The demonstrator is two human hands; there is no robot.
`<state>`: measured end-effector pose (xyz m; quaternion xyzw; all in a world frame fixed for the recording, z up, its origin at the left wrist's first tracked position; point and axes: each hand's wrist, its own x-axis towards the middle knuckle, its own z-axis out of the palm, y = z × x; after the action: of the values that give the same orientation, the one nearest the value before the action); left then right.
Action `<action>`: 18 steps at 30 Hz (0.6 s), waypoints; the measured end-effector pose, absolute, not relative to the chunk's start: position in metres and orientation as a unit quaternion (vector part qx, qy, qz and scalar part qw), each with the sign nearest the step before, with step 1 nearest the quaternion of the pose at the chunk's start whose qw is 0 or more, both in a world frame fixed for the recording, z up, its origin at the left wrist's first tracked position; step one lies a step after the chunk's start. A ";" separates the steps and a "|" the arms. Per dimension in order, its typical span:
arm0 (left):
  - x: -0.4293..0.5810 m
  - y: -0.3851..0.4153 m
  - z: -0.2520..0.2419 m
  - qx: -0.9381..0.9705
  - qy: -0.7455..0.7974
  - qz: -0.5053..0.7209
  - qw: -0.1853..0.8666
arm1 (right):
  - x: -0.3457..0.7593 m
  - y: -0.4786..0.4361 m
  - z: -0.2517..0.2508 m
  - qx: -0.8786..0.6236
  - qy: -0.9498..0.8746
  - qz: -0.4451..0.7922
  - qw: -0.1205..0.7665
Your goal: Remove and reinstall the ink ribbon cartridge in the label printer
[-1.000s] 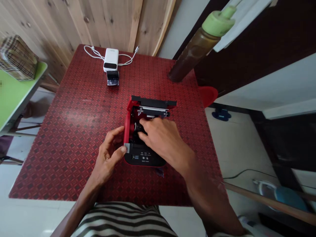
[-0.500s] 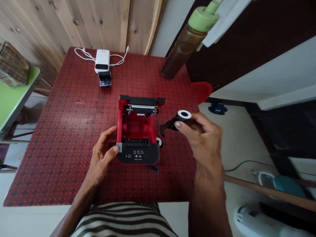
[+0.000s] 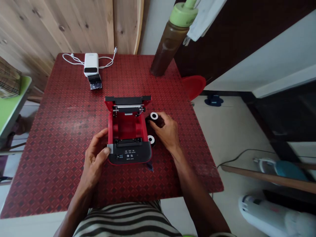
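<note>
A small red and black printer [image 3: 130,158] sits in the middle of the table, its lid [image 3: 128,100] raised and its red inner bay [image 3: 127,126] exposed. My left hand [image 3: 95,156] grips the printer's left side, with the thumb on the front corner. To the right of the printer, my right hand [image 3: 168,131] pinches a black roll with a white core [image 3: 154,116] low near the tabletop; whether it touches the table I cannot tell. A second black roll with a white core [image 3: 151,140] lies nearer to me, against the printer's right side.
On the red patterned table [image 3: 66,131], a white power bank [image 3: 91,65] with a white cable stands at the back left. A tall brown bottle [image 3: 166,46] with a green lid is at the back right. Beyond the right edge is a red stool [image 3: 195,86].
My right hand has lowered the black roll from above the table and brought it left, beside the printer. My left hand keeps its place on the printer. The whole view has shifted slightly.
</note>
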<state>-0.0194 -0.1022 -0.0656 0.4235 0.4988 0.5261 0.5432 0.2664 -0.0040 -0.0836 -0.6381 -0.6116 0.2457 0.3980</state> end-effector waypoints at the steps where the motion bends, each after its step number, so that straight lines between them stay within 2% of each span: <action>1: -0.020 -0.102 -0.066 0.423 0.499 0.526 0.544 | 0.267 -0.004 -0.083 -0.636 -0.618 0.246 0.392; 11: -0.019 -0.102 -0.064 0.418 0.508 0.523 0.541 | 0.277 -0.010 -0.080 -0.628 -0.638 0.257 0.365; 18: -0.017 -0.103 -0.062 0.406 0.494 0.520 0.566 | 0.292 -0.067 -0.058 -0.630 -0.631 0.285 0.353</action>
<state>-0.0172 -0.1032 -0.0617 0.4065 0.4937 0.5204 0.5659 0.2916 -0.0673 -0.0578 -0.6300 -0.6305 0.2848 0.3528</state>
